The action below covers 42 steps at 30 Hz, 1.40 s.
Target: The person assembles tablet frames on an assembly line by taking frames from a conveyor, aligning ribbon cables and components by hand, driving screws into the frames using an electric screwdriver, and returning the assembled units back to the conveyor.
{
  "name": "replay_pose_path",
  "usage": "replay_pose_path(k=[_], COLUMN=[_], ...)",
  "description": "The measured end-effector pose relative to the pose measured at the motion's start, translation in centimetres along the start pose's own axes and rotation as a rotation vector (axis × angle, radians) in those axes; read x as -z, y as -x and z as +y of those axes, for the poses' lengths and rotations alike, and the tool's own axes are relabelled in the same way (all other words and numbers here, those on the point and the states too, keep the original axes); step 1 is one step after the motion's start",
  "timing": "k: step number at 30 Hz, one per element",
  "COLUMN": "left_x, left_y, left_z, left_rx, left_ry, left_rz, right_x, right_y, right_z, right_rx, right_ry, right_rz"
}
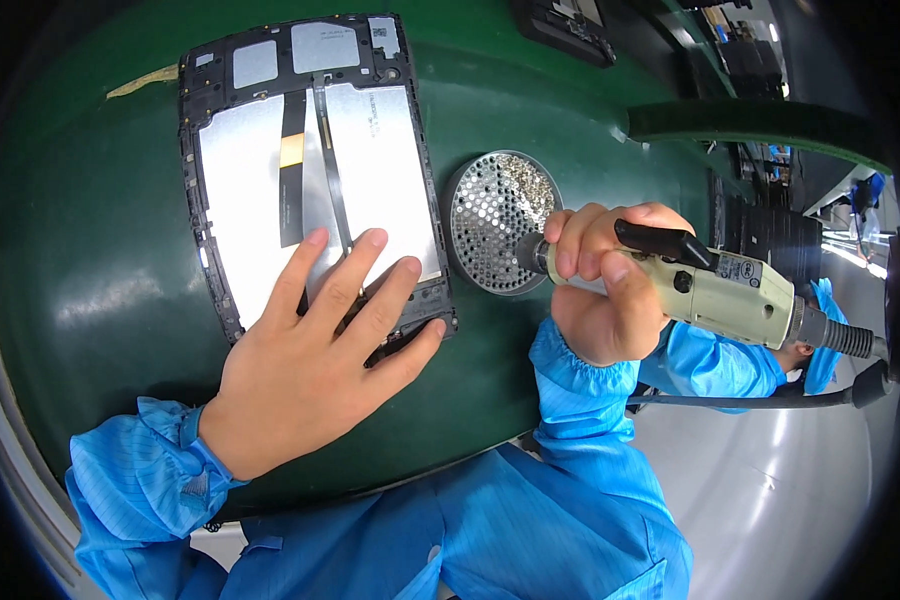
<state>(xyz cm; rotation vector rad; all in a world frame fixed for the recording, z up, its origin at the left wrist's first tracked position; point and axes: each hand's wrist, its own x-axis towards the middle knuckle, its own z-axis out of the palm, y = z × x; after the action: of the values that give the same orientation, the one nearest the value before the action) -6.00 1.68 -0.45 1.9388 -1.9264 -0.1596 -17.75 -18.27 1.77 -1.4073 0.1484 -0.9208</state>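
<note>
A tablet chassis (380, 130) with a black frame and silver metal plates lies on the green work mat. Flat black ribbon cables (292, 180) run down its middle. My left hand (315, 345) rests on its lower end, fingers spread and stretched out. My right hand (610, 270) is wrapped round a pale electric screwdriver (740, 300) with a black lever and a cable at its back end. The screwdriver's nose is over the right rim of a round screw tray (495, 220), which has many holes and small silver screws. The bit tip is hidden.
Another dark device (570, 25) lies at the far edge of the green mat (110, 290). A dark green curved bar (760, 128) stands at the right. Beyond my right arm, another person in blue (820, 340) is partly visible. The screwdriver's cable (750, 402) loops below it.
</note>
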Motion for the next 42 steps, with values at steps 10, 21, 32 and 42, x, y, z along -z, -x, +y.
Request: replay_pose_path(k=[10,21,32,42], left_x=[-0.4,0.0,0.5,0.1], left_y=[0.0,-0.4,0.8,1.6], left_z=[0.0,-0.1,-1.1,-1.9], left_rx=[-0.005,-0.015,-0.076,-0.072], left_ry=[-0.001,0.008,0.037,0.142], left_rz=[0.016,0.013,0.092,0.246], right_x=[0.3,0.5,-0.3,-5.7], right_y=[0.0,0.1,-0.2,2.0], right_z=[0.4,0.6,-0.8,-4.2], right_rx=[-0.004,-0.007,0.072,-0.008], right_ry=[0.051,0.065,0.056,0.021], right_rz=[-0.021,-0.024,0.026,-0.264])
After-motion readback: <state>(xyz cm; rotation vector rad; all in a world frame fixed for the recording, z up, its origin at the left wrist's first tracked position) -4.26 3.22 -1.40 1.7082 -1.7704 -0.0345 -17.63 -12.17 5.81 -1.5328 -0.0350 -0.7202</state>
